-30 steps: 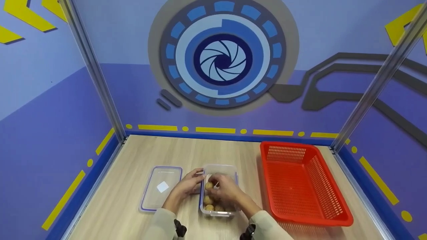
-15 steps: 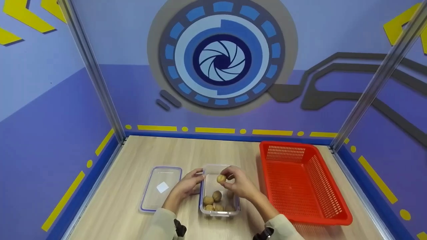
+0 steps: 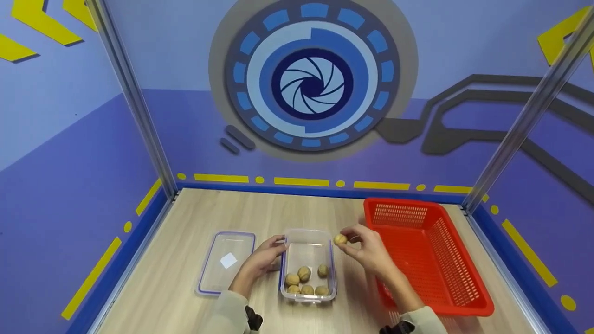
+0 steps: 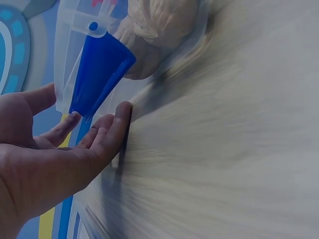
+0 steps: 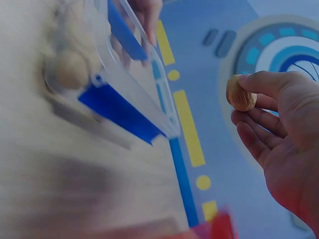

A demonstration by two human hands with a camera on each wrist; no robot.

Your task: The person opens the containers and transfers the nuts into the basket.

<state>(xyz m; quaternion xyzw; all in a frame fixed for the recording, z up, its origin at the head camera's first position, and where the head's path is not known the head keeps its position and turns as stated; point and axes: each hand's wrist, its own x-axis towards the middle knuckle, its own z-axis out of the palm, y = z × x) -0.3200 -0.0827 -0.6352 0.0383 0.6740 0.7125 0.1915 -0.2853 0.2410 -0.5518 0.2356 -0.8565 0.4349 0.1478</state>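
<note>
My right hand (image 3: 370,250) pinches a walnut (image 3: 340,239) between thumb and fingertips, raised just right of the clear plastic box (image 3: 308,253). The right wrist view shows this walnut (image 5: 241,93) at the thumb tip, the other fingers loosely bent below. Several walnuts (image 3: 304,273) lie in the near half of the box. At its left side is my left hand (image 3: 264,257), thumb by the rim. In the left wrist view the fingers of that hand (image 4: 75,144) reach out fairly straight beside the box's blue side clip (image 4: 102,69), not curled round anything.
A red plastic basket (image 3: 410,260) stands right of the box, partly behind the right forearm. Left of the left hand lies a clear lid (image 3: 218,260) with a blue seal and a white square. Printed panels and metal posts enclose the wooden table (image 3: 264,211).
The right hand has lifted a walnut out of the box and carried it up and right, past the right rim. The left hand stays at the box's left side.
</note>
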